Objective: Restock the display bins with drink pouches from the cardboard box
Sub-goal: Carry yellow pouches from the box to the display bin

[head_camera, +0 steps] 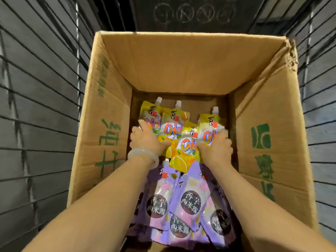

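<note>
- Cardboard box (163,70) stands open, flaps up, green print on its side flaps, inside a wire cart (36,106) with dark bars on both sides
- Both bare forearms reach down and forward into the box, nearly parallel, palms down
- Purple pouches (189,200) lie overlapping at the near end of the box floor, under the forearms
- Yellow pouches (174,128) lie at the far end, white caps pointing away, partly over the purple ones
- Left hand (147,140), a pale bangle (143,156) on its wrist, curls its fingers round the left edge of the yellow pouches
- Right hand (216,148) grips their right edge, fingers bent over the outermost pouch
</note>
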Motion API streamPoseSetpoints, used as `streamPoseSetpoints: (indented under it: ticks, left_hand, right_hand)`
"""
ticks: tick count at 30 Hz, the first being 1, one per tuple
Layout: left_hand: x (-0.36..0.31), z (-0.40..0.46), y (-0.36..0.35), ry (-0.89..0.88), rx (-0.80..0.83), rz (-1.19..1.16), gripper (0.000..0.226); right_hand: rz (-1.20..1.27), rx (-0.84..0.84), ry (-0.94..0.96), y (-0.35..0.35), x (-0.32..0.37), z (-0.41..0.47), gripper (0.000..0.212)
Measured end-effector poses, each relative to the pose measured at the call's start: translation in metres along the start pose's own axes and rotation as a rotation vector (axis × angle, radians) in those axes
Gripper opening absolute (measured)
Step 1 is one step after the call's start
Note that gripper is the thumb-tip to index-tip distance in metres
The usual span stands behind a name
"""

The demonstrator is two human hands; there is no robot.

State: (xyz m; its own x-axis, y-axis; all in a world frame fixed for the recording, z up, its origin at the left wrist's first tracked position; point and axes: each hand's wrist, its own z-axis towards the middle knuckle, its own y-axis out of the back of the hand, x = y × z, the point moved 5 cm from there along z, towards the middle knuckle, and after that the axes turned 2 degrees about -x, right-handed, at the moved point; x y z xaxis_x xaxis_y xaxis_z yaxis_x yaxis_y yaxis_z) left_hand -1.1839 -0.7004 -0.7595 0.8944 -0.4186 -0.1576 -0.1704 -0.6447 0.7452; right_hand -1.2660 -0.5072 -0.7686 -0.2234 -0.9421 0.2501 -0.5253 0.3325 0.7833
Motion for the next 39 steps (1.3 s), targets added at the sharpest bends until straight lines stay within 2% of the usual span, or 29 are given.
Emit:
streamPoseSetpoints:
  ticks: [2, 5, 7, 12, 14, 17, 21, 24, 28, 32, 39]
  left_hand:
    - [-0.001, 0.001, -0.001, 0.04, -0.025, -0.022, 0.116]
    - [0.006, 0.01, 0.001, 0.094, -0.068, -0.18, 0.074]
    - [0.01, 0.013, 0.002, 0.146, -0.075, -0.262, 0.054]
    - [0.001, -0.001, 0.009, 0.135, -0.114, -0.335, 0.038]
    - [0.0, -0.011, 0.02, 0.122, -0.145, -0.389, 0.034]
    - [0.003, -0.028, 0.036, 0.108, -0.147, -0.483, 0.032]
    - [0.003, -0.062, 0.05, 0.093, -0.037, -0.744, 0.026]
    - [-0.002, -0.093, 0.072, 0.033, 0.016, -0.882, 0.02]
    - [-0.013, -0.135, 0.116, -0.089, -0.013, -0.989, 0.018]
    - [-0.016, -0.19, 0.153, -0.126, -0.063, -1.093, 0.021]
    - [0.017, -0.342, 0.168, -0.132, -0.243, -1.374, 0.039]
  right_hand:
    - [-0.012, 0.003, 0.031, -0.001, 0.001, 0.006, 0.087]
    - [0.019, 0.048, -0.036, 0.001, 0.002, 0.016, 0.085]
    - [0.04, 0.066, -0.082, 0.001, 0.003, 0.018, 0.084]
    - [0.23, 0.078, -0.04, 0.006, 0.016, 0.006, 0.053]
    - [0.29, 0.062, 0.016, 0.016, 0.025, -0.004, 0.048]
    - [0.411, 0.084, 0.104, 0.039, 0.045, -0.025, 0.053]
    - [0.587, 0.223, 0.109, 0.064, 0.061, -0.057, 0.046]
    - [0.626, 0.265, 0.128, 0.086, 0.067, -0.077, 0.042]
    - [0.659, 0.319, 0.215, 0.134, 0.075, -0.103, 0.036]
    - [0.723, 0.409, 0.381, 0.192, 0.086, -0.142, 0.032]
    - [0.696, 0.515, 0.739, 0.264, 0.077, -0.249, 0.047]
